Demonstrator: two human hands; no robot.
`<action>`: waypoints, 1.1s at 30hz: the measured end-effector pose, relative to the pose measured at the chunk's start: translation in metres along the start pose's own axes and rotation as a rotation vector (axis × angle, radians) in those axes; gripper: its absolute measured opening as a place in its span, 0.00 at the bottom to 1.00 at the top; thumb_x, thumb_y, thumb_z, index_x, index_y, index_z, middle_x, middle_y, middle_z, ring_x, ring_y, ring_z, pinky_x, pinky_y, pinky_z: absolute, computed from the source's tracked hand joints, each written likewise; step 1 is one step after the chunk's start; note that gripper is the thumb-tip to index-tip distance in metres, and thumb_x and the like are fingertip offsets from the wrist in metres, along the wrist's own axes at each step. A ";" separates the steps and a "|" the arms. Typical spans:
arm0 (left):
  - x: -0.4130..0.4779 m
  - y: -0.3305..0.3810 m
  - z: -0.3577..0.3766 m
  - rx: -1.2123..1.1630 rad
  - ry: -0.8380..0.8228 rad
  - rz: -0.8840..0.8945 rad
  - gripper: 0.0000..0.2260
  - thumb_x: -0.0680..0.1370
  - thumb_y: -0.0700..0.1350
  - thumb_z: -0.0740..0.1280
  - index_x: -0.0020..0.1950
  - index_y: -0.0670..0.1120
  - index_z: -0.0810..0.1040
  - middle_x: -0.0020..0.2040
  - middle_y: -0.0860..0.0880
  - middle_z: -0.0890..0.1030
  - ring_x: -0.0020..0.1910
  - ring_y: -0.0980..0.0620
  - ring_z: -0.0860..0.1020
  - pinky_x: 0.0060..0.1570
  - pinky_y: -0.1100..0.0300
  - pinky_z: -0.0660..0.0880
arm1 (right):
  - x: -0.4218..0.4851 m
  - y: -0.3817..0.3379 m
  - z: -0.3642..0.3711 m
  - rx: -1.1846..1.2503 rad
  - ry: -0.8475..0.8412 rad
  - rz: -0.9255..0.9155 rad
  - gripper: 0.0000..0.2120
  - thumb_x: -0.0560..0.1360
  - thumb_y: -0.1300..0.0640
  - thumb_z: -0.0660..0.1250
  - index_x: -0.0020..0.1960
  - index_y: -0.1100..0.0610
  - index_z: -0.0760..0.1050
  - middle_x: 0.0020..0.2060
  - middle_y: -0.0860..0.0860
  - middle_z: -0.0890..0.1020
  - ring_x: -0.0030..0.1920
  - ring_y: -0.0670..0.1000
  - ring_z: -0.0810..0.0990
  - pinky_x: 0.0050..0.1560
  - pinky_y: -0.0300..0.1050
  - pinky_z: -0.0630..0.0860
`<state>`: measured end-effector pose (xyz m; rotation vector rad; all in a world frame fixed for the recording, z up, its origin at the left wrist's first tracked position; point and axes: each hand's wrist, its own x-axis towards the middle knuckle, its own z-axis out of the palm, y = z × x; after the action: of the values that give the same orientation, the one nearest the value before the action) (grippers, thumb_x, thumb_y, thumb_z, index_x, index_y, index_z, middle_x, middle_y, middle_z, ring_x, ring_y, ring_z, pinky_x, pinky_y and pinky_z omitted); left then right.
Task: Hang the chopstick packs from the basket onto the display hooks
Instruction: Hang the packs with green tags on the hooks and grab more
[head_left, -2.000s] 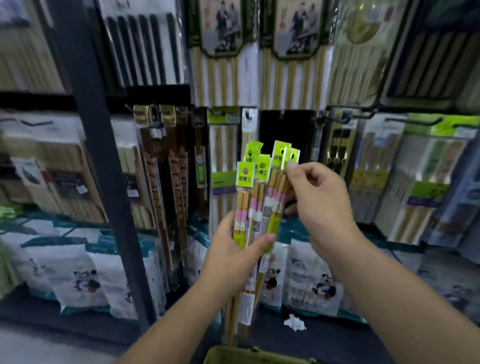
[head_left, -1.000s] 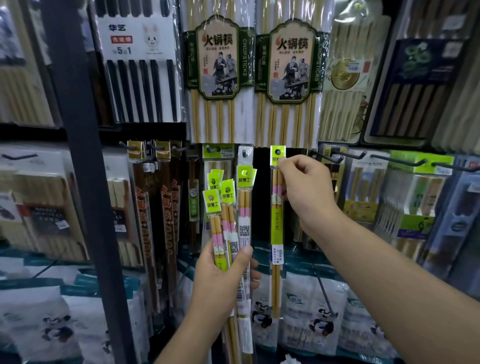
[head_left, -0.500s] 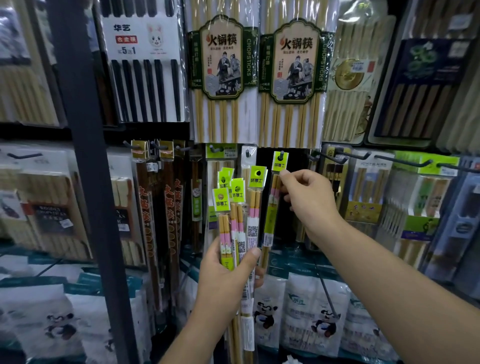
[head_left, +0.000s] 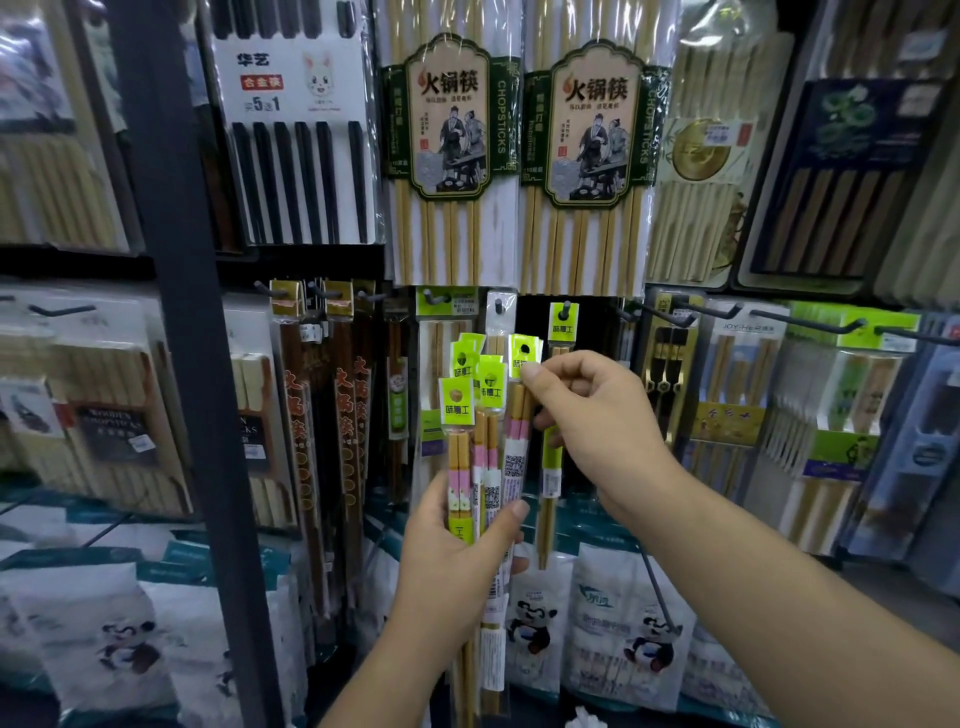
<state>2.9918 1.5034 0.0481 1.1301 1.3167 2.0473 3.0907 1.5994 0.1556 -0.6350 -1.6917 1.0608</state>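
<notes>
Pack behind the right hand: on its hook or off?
On. The hook pokes through the tag hole of the pack, which hangs straight down behind the right hand.

1 chopstick pack (head_left: 552, 467) is hanging upright from a display hook (head_left: 567, 307) through the hole in its lime-green header, at the centre of the far wall. Just left and nearer, the left hand (head_left: 457, 561) is gripping a fanned bunch (head_left: 485, 447) of at least 4 matching clear-sleeved packs. The right hand (head_left: 597, 415) is pinching the rightmost pack (head_left: 523, 356) near its top.
</notes>
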 end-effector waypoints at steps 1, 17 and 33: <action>0.000 0.000 -0.001 -0.002 0.002 -0.002 0.17 0.77 0.42 0.76 0.58 0.62 0.80 0.50 0.57 0.85 0.48 0.56 0.85 0.38 0.56 0.84 | 0.000 0.000 0.000 0.034 -0.012 0.019 0.07 0.78 0.51 0.72 0.47 0.55 0.81 0.38 0.53 0.85 0.34 0.44 0.81 0.33 0.35 0.76; 0.005 -0.008 -0.008 -0.023 0.082 -0.045 0.13 0.79 0.45 0.73 0.63 0.53 0.79 0.46 0.49 0.83 0.39 0.51 0.83 0.39 0.49 0.85 | 0.029 -0.017 -0.011 0.082 0.212 -0.004 0.12 0.82 0.55 0.67 0.45 0.61 0.82 0.42 0.64 0.82 0.40 0.54 0.79 0.50 0.54 0.82; 0.003 -0.005 -0.005 -0.026 0.073 -0.050 0.13 0.79 0.43 0.73 0.56 0.61 0.79 0.42 0.50 0.82 0.38 0.52 0.83 0.40 0.51 0.85 | 0.028 0.003 -0.012 -0.030 0.297 -0.023 0.08 0.79 0.54 0.71 0.44 0.58 0.80 0.29 0.42 0.81 0.30 0.36 0.78 0.35 0.32 0.73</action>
<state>2.9855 1.5050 0.0433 1.0096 1.3357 2.0811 3.0915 1.6275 0.1670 -0.7516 -1.4550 0.8781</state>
